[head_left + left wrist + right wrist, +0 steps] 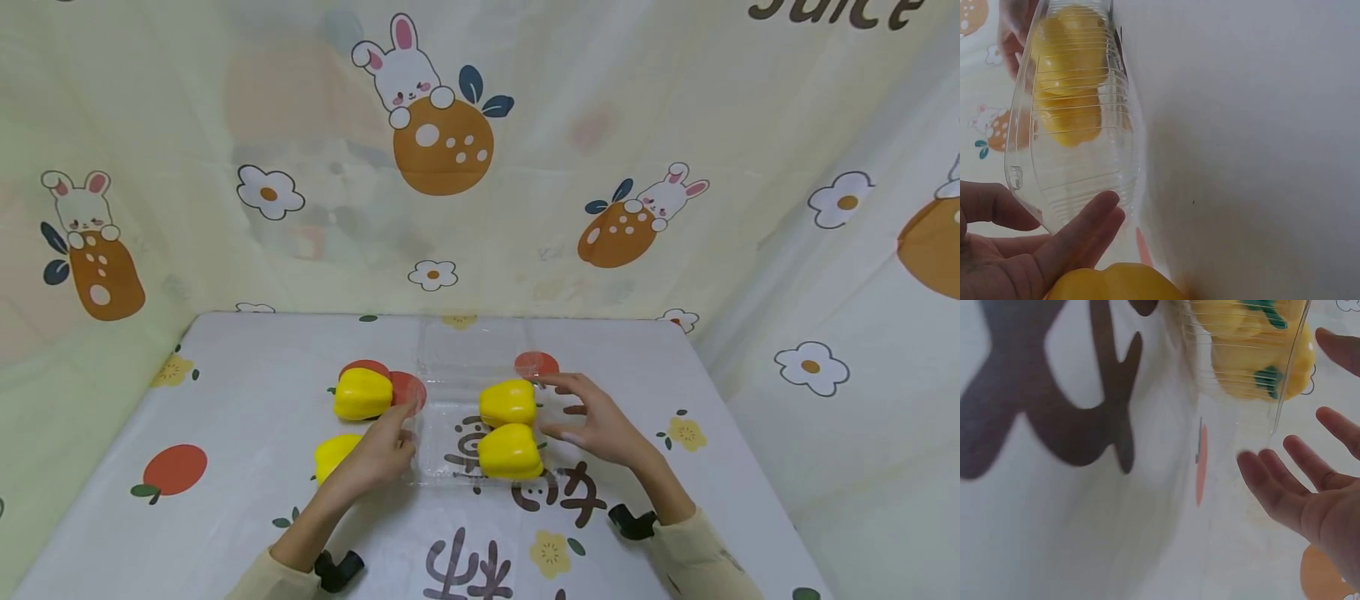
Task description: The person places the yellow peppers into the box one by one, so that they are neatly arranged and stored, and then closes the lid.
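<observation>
A clear plastic clamshell container sits mid-table. Two yellow bell peppers, the back one and the front one, lie side by side in its right half. My left hand holds the container's left edge, thumb at the rim and fingers along the outer wall in the left wrist view. Beside the right wall, my right hand has its fingers spread and loosely bent, with nothing in its grasp. Left of the container lie another yellow pepper and a nearer one, partly hidden by my left hand.
The container's transparent lid lies folded back toward the rear of the table. A white printed cloth covers the table, and a patterned curtain hangs along its back edge. Black straps show at both wrists.
</observation>
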A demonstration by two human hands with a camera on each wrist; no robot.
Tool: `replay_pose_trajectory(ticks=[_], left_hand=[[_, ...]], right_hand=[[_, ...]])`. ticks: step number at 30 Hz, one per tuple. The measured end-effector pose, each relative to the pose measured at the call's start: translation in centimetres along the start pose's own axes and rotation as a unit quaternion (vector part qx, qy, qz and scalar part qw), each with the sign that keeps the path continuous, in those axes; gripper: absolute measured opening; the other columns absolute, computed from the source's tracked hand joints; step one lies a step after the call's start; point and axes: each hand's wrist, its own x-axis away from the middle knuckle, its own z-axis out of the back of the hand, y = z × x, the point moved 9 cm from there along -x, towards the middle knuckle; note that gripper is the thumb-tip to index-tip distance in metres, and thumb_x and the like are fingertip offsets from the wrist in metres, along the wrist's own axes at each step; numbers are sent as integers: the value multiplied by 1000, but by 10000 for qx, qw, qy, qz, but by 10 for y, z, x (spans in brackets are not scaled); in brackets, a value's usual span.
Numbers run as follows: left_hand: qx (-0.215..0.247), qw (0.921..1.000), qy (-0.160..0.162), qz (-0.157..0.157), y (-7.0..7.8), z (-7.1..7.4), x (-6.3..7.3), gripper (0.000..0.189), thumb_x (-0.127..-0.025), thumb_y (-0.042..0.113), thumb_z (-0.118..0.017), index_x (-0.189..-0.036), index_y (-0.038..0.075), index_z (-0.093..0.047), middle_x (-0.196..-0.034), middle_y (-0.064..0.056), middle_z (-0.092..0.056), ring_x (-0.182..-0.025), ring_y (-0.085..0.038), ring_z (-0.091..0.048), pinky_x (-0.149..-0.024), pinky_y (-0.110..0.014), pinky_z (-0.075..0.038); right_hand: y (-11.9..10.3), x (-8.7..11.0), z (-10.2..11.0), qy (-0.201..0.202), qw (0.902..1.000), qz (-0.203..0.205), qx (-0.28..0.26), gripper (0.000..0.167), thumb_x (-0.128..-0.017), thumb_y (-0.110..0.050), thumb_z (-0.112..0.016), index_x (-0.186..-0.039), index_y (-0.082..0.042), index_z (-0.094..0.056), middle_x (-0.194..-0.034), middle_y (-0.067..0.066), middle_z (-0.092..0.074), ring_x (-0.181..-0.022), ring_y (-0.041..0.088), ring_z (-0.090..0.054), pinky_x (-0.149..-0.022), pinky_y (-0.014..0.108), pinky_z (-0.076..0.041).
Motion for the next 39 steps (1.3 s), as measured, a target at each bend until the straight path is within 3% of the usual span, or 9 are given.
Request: replay_pose_trajectory(ticks=[5,10,16,27,39], left_hand=[[4,10000,5,13,-1,0,0,70,-96,-4,-60,-162,0,-38,-165,-21,-45,-137,-38,-54,-113,-58,-53],[-6,10000,12,50,-2,0,1,69,-96,-4,-60,-162,0,-39,-165,-21,-45,-136,-38,-55,-111,-57,-54],[-42,10000,29,74,-2,0,0,69,-96,-4,-61,-161,0,-39,-164,-22,-46,-136,-40,-56,-109,-57,-56],[-49,10000,50,63,-3,1,0,71,-95,-3,-62,-162,1,-38,-164,-21,-46,-130,-36,-57,-110,-57,-55],[-43,10000,31,72,-2,1,0,72,-95,-2,-63,-162,2,-39,-163,-21,-46,-127,-35,-58,-106,-53,-59]], right_hand=[[11,7,-4,-189,9975,-191,-656,72,-92,-17,-83,-155,-9,-47,-158,23,-46,-136,52,-56,-102,52,-62],[18,12,-9,-351,9958,-298,-797,72,-94,-18,-81,-156,-9,-46,-161,22,-44,-137,50,-57,-98,38,-64],[24,15,-14,-506,9949,-458,-737,71,-96,-21,-78,-157,-6,-44,-164,24,-43,-136,48,-59,-98,42,-65],[29,17,-27,-809,9874,-384,-1307,76,-99,-15,-73,-163,-3,-33,-163,29,-41,-135,52,-58,-96,37,-65],[30,19,-39,-1245,9661,-563,-2189,81,-103,-12,-66,-169,-14,-20,-169,28,-32,-145,57,-48,-97,44,-65]])
